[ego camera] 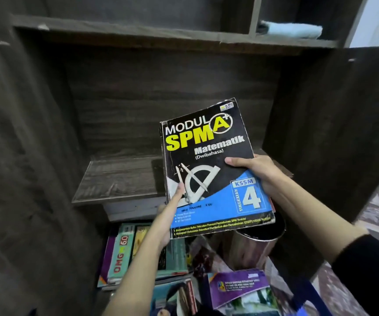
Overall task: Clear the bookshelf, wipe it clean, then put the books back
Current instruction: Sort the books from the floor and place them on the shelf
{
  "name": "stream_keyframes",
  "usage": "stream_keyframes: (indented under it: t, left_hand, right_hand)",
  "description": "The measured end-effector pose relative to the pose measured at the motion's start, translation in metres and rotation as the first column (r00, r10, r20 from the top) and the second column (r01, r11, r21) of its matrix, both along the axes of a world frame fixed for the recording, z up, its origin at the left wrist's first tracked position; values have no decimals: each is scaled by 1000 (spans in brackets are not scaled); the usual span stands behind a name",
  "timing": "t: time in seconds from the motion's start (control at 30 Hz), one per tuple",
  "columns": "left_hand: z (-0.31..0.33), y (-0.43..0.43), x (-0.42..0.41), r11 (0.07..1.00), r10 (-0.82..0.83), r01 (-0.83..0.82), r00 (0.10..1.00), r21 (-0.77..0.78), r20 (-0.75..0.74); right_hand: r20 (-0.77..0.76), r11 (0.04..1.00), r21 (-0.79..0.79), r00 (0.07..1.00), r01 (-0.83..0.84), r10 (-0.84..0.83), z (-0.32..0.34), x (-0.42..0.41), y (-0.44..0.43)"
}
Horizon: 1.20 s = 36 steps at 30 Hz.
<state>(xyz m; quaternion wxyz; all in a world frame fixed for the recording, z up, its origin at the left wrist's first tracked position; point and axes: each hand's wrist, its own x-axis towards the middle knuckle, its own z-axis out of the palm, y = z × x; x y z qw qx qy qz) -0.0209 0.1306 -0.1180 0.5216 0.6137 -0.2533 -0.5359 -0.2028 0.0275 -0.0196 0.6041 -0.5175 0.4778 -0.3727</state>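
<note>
Hands gripping book, thumbs on cover

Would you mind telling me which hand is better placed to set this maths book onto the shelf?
Probably the right hand: it grips the maths book midway along its right edge, thumb over the cover. The left hand holds just the lower-left corner.

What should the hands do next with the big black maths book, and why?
Probably ease the maths book forward and set it on the shelf board behind it. The left hand and right hand both hold it, no books show on that board, and the blue cloth lies higher up, so wiping seems done.
</note>
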Motion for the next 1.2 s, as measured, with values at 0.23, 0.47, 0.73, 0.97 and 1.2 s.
stream_keyframes:
  t: [0.23, 0.47, 0.73, 0.97, 1.2]
  left_hand:
    - [-12, -33, 10, 995, 43, -49, 997, 89, 62]
    - [-17, -50, 24, 989, 38, -42, 999, 140, 33]
    - [-14, -38, 24, 989, -42, 55, 994, 136, -100]
    - [-12, -34, 19, 994, -17, 32, 990, 107, -138]
    - [7, -36, 12, 997, 18, -3, 980, 75, -197]
  right_hand:
    - [-112, 974, 225, 993, -2, 29, -47, 6, -54]
    - [-220, 948, 308, 963, -80, 153, -72, 19, -89]
    - [-499, 924, 354, 806, -146, 318, -84, 22, -89]
    - [-881, 900, -378, 385, -217, -277, -75, 24, -56]
    - [-732, 308, -662, 500, -684, -463, -127, 11, 16]
